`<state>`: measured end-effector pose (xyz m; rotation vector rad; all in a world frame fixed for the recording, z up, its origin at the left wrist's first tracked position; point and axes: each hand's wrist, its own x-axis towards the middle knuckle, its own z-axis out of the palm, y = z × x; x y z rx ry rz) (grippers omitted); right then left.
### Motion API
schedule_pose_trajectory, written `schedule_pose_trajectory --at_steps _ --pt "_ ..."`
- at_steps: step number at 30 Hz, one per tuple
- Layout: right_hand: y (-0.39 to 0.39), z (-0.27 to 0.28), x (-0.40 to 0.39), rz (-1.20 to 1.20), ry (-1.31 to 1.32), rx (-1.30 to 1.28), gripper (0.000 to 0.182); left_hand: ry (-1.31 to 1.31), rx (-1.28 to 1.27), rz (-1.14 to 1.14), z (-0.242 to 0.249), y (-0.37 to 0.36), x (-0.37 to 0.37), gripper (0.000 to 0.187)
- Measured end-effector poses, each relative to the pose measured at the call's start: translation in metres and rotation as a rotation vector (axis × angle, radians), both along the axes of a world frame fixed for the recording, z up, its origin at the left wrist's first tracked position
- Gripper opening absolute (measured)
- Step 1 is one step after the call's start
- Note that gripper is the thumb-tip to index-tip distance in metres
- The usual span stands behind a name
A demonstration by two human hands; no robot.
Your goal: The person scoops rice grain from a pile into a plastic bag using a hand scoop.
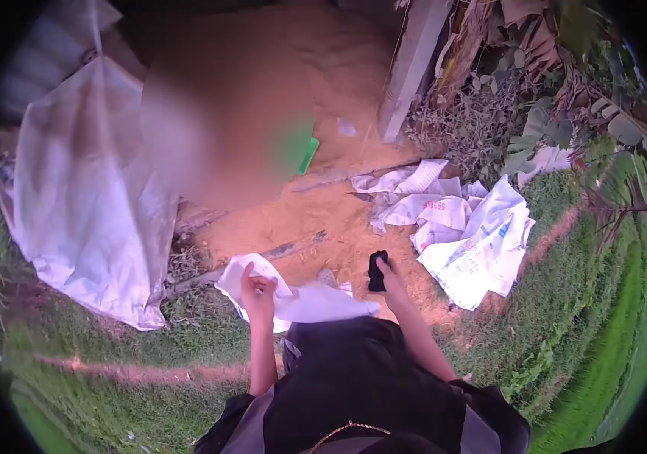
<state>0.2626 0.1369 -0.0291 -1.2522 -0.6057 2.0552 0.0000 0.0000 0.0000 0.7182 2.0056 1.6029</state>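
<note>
My left hand (257, 291) is closed at the edge of a white sack (323, 303), with one finger pointing up and the others curled. The sack spreads in front of my body from the left hand toward the right one. My right hand (391, 284) is wrapped round a small black object (377, 271) with an uneven outline; its kind cannot be made out. Between the hands and beyond the sack lies loose tan material that looks like grain or husk (353, 250).
Several crumpled white printed sacks (467, 242) lie to the right. A large pale sheet (96, 197) hangs at the left. Further back stands a post (414, 68), near dry plants. A blurred patch hides the middle back, with a green edge (308, 156). Grass (210, 333) lies around.
</note>
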Motion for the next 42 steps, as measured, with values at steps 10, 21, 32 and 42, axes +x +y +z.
schedule_pose_trajectory --at_steps 10,21,32,42 --pt "0.186 -0.184 0.055 0.047 -0.722 0.402 0.033 0.100 -0.256 -0.049 -0.005 0.145 -0.078 0.064" --pt "0.433 -0.235 0.022 0.436 -0.870 0.142 0.034 -0.025 -0.897 -0.047 -0.122 0.207 -0.042 0.088" --pt "0.659 -0.384 -0.017 1.186 -1.427 0.707 0.033 -0.403 -0.894 0.461 -0.324 0.340 0.019 0.086" --pt "0.757 -0.488 -0.092 1.431 -1.435 1.031 0.016 -0.217 -0.638 0.996 -0.435 0.546 -0.165 0.103"
